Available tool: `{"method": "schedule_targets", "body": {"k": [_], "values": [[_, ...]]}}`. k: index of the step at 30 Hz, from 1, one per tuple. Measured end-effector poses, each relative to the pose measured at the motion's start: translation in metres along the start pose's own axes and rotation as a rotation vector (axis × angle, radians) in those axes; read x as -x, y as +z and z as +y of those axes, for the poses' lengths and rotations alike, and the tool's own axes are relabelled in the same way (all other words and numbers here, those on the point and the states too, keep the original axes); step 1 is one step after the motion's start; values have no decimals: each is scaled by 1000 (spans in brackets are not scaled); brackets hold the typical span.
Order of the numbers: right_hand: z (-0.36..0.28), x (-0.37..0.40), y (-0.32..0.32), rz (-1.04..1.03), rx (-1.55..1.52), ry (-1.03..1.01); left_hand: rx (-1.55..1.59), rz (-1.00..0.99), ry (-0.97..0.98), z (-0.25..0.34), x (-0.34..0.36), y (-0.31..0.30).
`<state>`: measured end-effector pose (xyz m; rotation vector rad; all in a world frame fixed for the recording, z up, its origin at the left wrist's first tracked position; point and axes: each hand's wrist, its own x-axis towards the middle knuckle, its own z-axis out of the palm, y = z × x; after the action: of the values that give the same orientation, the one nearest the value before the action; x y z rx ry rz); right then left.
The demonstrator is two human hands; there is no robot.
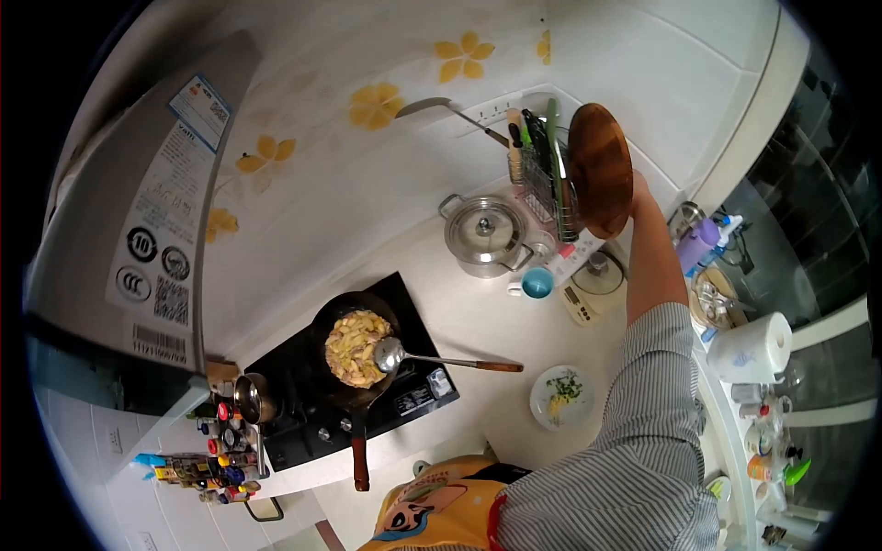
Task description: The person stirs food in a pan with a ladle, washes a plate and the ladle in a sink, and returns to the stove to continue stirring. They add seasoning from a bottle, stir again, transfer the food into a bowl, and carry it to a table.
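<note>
My right arm [656,255] reaches up to a round brown wooden cutting board [599,170] standing on edge beside a wire knife rack [542,184]. My right hand [640,196] is at the board's right edge, gripping it, with its fingers hidden behind the wood. Knives and a green-handled tool stand in the rack. A spatula [469,118] leans out to its left. Below are a lidded steel pot [484,231], a blue-lined mug [537,283] and a glass lid [599,274]. My left hand is out of view.
On the black stove [413,317], a pan [354,397] holds chopped food, with a ladle [441,362] across its rim. A plate [542,418] bears chopped greens. A kitchen scale [579,305] lies near the mug. Paper towels [740,349] and seasoning bottles [230,436] line the sides.
</note>
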<state>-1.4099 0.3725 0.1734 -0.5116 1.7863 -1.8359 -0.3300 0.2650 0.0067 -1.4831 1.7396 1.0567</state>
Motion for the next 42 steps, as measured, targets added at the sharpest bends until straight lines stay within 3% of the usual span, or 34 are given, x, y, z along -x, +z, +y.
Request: {"method": "schedule_targets", "body": {"k": [1,4,5,7,8,10,13,17,19,20,22,23,25,26,27,29,30,32,33,35,37,38,39,41,42], "values": [[5,-4,5,32,283,-69,8,2,-10,3,3,2],[102,-108,-42,45,357,-77,32,9,-38,8,13,12],[101,-112,-37,36,354,-76,38,7,-43,9,14,14],[95,-115,-35,41,724,105,49,9,-55,11,17,18],[95,-114,-32,37,724,106,53,6,-59,12,17,20],[97,-108,-24,132,-156,322,54,6,-66,15,18,22],[59,-82,-16,43,-352,384,61,5,-71,16,20,27],[40,-52,7,-7,-242,375,63,-1,-70,17,20,34],[20,-9,39,-34,-370,187,66,-2,-68,15,21,35],[16,7,46,-30,-374,194,64,-5,-67,13,23,34],[15,35,51,16,57,-186,58,-8,-65,8,26,36],[23,47,49,21,56,-183,55,-9,-60,6,26,37],[37,74,47,473,758,-547,56,-13,-55,-1,28,42],[37,89,47,509,899,-396,54,-17,-50,-5,28,45],[33,96,48,504,905,-395,49,-20,-45,-10,29,50],[30,107,50,465,661,-118,36,-29,-25,-22,31,59],[33,109,52,455,665,-113,34,-34,-13,-29,32,63],[37,111,73,701,725,-690,-2,-49,27,-56,36,75],[38,119,91,670,711,-700,-35,-63,60,-69,37,82],[33,169,138,351,753,-759,-133,-79,151,-100,32,98],[86,221,187,-138,798,-489,-416,-84,334,-126,18,111],[129,243,204,-331,925,-496,-522,-63,405,-133,11,116],[160,268,220,-441,1195,-520,-472,-59,380,-140,2,118],[160,315,253,-601,1392,-142,195,-117,62,-147,3,113],[176,325,258,-619,1403,-159,202,-99,92,-161,-9,119]]}}
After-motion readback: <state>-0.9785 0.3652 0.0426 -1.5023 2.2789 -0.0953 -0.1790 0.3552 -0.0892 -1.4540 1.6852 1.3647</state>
